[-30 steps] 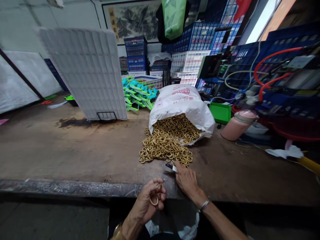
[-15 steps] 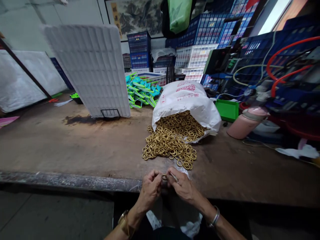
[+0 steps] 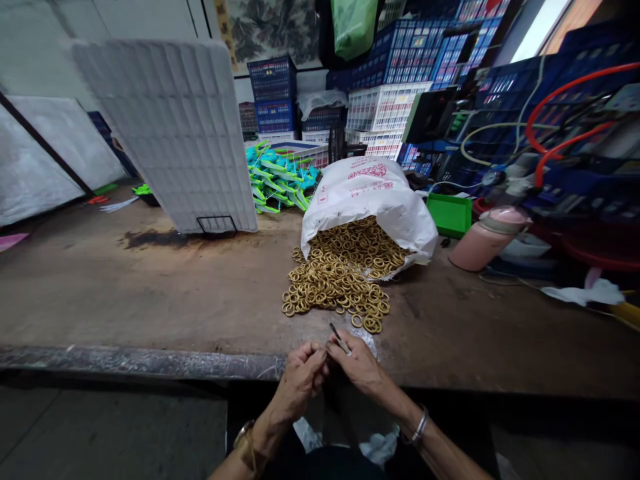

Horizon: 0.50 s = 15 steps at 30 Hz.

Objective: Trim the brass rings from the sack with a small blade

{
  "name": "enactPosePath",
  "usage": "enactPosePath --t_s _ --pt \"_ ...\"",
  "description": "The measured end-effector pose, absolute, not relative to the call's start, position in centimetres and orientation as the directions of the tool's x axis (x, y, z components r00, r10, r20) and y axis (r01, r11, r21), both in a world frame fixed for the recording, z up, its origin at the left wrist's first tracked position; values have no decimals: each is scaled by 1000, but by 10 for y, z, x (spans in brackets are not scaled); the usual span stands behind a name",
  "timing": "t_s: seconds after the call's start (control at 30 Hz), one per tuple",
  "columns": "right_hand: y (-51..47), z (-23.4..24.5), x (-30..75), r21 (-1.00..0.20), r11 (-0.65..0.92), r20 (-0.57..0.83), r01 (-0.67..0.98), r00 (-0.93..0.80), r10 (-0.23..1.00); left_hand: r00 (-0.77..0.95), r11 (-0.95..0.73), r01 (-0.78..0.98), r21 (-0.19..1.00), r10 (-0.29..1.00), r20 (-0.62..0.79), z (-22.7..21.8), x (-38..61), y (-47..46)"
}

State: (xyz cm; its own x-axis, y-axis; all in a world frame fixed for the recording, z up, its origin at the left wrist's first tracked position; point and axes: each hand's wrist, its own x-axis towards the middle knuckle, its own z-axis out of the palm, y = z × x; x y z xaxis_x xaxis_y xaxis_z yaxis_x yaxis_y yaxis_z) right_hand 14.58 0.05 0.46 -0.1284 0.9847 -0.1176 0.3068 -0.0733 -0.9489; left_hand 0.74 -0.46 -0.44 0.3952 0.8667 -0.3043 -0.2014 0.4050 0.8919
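Note:
My left hand [image 3: 301, 375] is closed in a pinch in front of the table edge, its fingertips against those of my right hand. A gold-coloured ring is in this pinch, now almost wholly hidden by the fingers. In my right hand [image 3: 361, 365], also closed, lies a thin knife-like tool [image 3: 340, 339] with a dark tip pointing up and away. Just beyond both hands spreads a heap of gold-coloured rings [image 3: 327, 285], spilling from the mouth of a white woven sack [image 3: 367, 193] that lies on its side.
On the brown table [image 3: 150, 293] a padded white panel [image 3: 175, 133] leans in a wire stand at left. Green and turquoise pieces [image 3: 280, 177] are piled behind. To the right are a green tray [image 3: 450, 215] and a pink bottle [image 3: 487, 240]. Stacked crates [image 3: 385, 110] stand at the back.
The ring between the fingertips has gone mostly out of sight. The thin tool has turned so its dark tip shows above my right hand. The view has shifted slightly.

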Motion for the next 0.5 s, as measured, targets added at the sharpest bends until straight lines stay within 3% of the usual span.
enactPosePath --t_s 0.3,0.4,0.5 --pt "1 6 145 -967 -97 -133 237 -140 981 407 449 -372 812 865 -292 -1 8 -11" --pt "-2 2 147 -905 1 -45 426 -97 994 395 456 -382 804 867 -304 -1 9 -11" --pt "-9 3 148 -753 154 37 640 -193 981 364 423 -374 825 886 -289 -2 10 -9"
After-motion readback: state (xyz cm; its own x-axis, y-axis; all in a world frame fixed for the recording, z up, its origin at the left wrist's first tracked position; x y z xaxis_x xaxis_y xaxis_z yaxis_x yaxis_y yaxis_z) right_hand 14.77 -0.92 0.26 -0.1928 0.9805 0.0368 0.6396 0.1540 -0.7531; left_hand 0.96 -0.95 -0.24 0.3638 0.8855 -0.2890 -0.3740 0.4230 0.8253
